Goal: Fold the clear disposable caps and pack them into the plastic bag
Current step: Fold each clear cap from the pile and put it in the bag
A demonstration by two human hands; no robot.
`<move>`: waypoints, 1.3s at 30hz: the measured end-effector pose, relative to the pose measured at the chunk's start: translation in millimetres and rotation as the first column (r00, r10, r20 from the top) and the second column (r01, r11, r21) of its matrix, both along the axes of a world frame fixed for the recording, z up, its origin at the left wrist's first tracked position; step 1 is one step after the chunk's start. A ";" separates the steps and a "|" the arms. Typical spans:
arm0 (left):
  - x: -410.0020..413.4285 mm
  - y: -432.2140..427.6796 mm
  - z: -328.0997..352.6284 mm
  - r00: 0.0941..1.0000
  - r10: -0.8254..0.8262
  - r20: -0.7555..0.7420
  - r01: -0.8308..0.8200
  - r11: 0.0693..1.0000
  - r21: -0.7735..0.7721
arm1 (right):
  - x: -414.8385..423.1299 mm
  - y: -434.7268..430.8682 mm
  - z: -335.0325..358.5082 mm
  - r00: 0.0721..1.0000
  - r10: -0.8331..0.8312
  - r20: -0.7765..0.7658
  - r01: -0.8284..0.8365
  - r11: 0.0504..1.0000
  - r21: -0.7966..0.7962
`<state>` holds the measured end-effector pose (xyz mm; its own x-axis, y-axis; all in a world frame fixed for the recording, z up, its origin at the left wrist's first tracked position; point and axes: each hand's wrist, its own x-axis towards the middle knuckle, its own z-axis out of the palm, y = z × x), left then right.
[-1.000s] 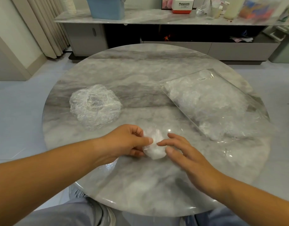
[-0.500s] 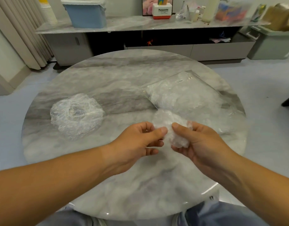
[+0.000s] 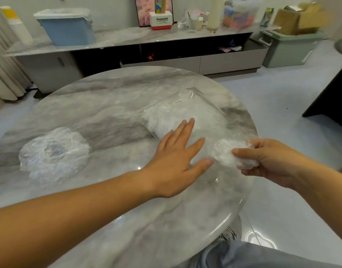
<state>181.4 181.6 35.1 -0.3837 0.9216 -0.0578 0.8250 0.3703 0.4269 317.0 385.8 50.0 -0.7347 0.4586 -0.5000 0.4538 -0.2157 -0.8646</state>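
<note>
Just right of the plastic bag (image 3: 201,113), my right hand (image 3: 272,161) pinches the folded cap (image 3: 224,154); left hand (image 3: 174,157) lies, fingers spread, on its near end.

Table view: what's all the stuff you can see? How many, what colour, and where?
table: 1, grey marble, in front
bag: 1, clear, table's right
loose cap: 1, clear, table's left
folded cap: 1, whitish, held beside bag
shelf: 1, grey marble, behind table
blue bin: 1, blue, shelf's left
Panasonic box: 1, white and red, shelf's middle
green bin: 1, pale green, floor at right
left hand: 1, flat, fingers over bag
right hand: 1, holds folded cap
</note>
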 end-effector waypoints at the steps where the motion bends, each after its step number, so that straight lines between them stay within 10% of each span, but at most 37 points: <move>1: -2.3 2.8 -0.8 0.999 -0.007 -0.036 0.007 1.000 -0.001 | 0.9 1.9 -5.5 1.000 -0.015 0.006 0.015 1.000 0.007; 13: -5.1 0.8 -5.8 0.955 -0.139 -0.262 0.147 0.989 0.012 | -36.8 -25.3 -16.0 0.911 -0.347 -0.221 0.291 0.923 -0.250; 24: -2.6 -7.4 1.4 0.946 -0.231 -0.227 0.239 0.971 0.011 | -28.0 -40.0 6.7 0.800 -0.455 -0.391 0.035 0.686 -0.727; 39: -5.8 -29.0 -4.7 0.938 -0.344 -0.043 0.346 0.935 0.080 | -71.8 -46.9 -6.8 0.819 -0.454 -0.350 0.003 0.614 -0.789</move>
